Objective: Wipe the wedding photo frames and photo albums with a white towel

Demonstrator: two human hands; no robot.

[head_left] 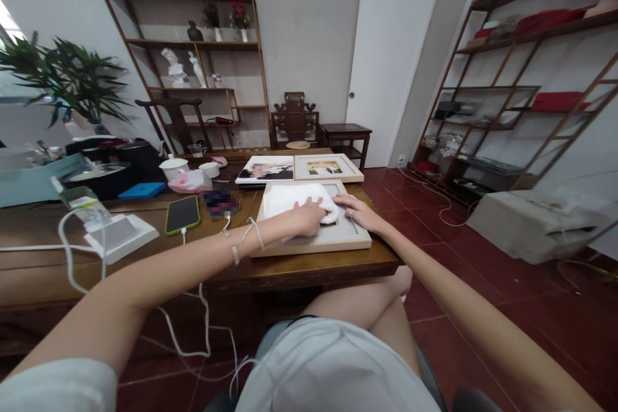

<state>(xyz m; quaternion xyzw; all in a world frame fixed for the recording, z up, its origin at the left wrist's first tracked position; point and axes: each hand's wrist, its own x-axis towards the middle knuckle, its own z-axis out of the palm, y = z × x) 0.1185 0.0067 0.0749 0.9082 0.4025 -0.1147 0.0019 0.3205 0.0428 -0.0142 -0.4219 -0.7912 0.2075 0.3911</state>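
A person sat at a brown wooden table [232,267], both bare hands over a pale wooden picture frame [338,244] that lay flat near the table's front edge. The left hand [309,215] was closed loosely on a white cloth [284,199], its fingers curled and the fabric bunched against the frame's face. The cloth covered much of the frame's left and middle; the picture beneath was mostly hidden. The right hand [360,211], wearing a ring, held nothing; its fingers were extended flat over the frame's right side, touching it.

Just behind lay a second framed picture [360,176] and, left of it, a photo panel [265,169]. A smartphone [182,215] on a cable lay farther left.

The step in hand looked like wiping the frame's face. The next move seemed to call for light, even pressure from the left hand while the right steadied the frame.
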